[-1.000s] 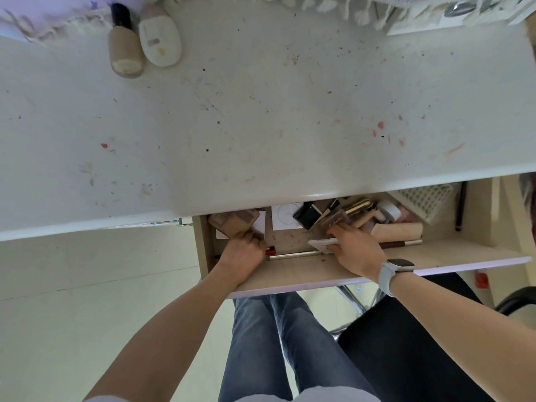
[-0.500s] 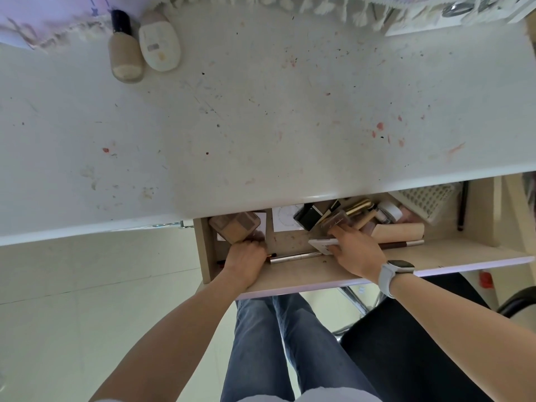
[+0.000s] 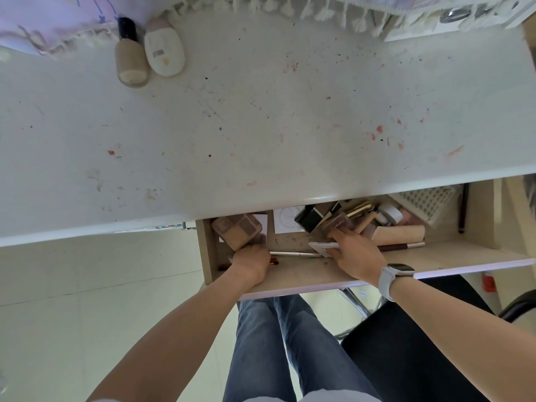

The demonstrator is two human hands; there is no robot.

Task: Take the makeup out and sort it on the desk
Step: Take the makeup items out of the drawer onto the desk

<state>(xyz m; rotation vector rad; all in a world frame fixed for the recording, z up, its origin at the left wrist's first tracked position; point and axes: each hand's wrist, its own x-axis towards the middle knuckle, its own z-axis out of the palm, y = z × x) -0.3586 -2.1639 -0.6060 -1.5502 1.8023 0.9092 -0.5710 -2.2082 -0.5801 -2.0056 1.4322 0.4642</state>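
Note:
The desk drawer (image 3: 304,275) stands pulled open under the white desk top (image 3: 261,126). My left hand (image 3: 251,264) is in its left end, fingers curled round the near edge of a brown eyeshadow palette (image 3: 236,229), which tilts up. My right hand (image 3: 355,253) is in the middle of the drawer and pinches a flat white case (image 3: 322,245) between thumb and fingers. Its thumb lies by a brown translucent compact (image 3: 339,224). On the far left of the desk lie a beige foundation bottle (image 3: 130,59) and a white bottle (image 3: 164,52).
Further makeup fills the drawer: a black box (image 3: 311,217), a gold tube (image 3: 358,208), a white jar (image 3: 390,213), a beige tube (image 3: 397,234), a long pencil (image 3: 403,246), a silver pen (image 3: 293,253) and a white mesh basket (image 3: 423,200). A fringed cloth (image 3: 261,4) edges the desk's back.
My left hand has drawn back a little toward the drawer's front with the palette. My right hand has barely moved.

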